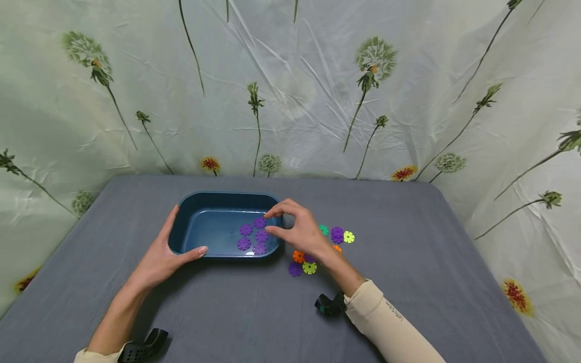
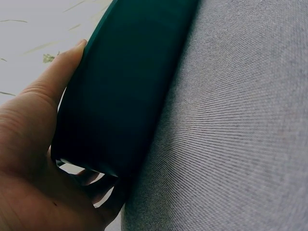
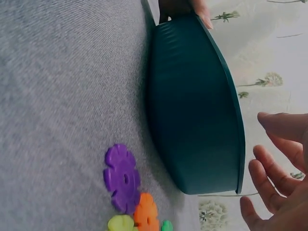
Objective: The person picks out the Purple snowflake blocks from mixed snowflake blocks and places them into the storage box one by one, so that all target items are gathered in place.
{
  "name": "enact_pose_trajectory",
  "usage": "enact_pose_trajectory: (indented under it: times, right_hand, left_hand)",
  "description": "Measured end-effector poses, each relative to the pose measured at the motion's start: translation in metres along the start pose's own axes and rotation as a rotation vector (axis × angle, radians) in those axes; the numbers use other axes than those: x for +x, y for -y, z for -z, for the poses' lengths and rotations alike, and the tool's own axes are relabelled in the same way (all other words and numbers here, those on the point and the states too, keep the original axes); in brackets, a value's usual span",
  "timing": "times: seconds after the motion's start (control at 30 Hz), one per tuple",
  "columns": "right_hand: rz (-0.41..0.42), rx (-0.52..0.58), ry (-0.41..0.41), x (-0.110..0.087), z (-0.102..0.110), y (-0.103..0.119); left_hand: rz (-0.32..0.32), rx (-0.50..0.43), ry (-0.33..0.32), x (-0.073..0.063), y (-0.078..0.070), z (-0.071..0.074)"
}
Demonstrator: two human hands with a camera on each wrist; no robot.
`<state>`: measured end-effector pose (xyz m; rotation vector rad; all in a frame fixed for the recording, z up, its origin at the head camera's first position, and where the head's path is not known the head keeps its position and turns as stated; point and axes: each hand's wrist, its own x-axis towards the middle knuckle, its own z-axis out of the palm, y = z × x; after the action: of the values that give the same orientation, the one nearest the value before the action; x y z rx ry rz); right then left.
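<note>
A dark blue rectangular tray (image 1: 204,234) rests on the cloth. Several purple flower-shaped discs (image 1: 244,244) lie in its right half. My left hand (image 1: 159,262) grips the tray's left end, thumb along the near rim and fingers round the end wall (image 2: 110,96). Over the right end hovers my right hand (image 1: 301,229), thumb and fingers parted; the right wrist view shows nothing between those fingers (image 3: 274,187). Outside the tray, to its right, lie loose purple (image 1: 295,269), orange (image 1: 298,256), yellow-green (image 1: 309,268) and green (image 1: 324,230) discs, some partly hidden by my right arm.
Grey cloth (image 1: 408,262) covers the table. Behind it hangs a pale curtain (image 1: 299,101) printed with dandelions. Black wrist mounts (image 1: 331,304) sit at both sleeve cuffs.
</note>
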<state>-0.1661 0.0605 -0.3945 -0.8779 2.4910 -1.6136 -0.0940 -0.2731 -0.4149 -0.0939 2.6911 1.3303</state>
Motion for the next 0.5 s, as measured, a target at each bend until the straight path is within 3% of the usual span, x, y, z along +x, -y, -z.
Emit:
enact_pose_trajectory:
  times: [0.23, 0.5]
  right_hand:
    - [0.014, 0.005, -0.027, -0.003, 0.007, -0.004]
    - [-0.024, 0.012, -0.014, -0.01, 0.017, -0.007]
  left_hand:
    - [0.004, -0.014, -0.008, -0.001, -0.001, 0.0]
    - [0.007, -0.003, -0.007, 0.001, -0.001, 0.0]
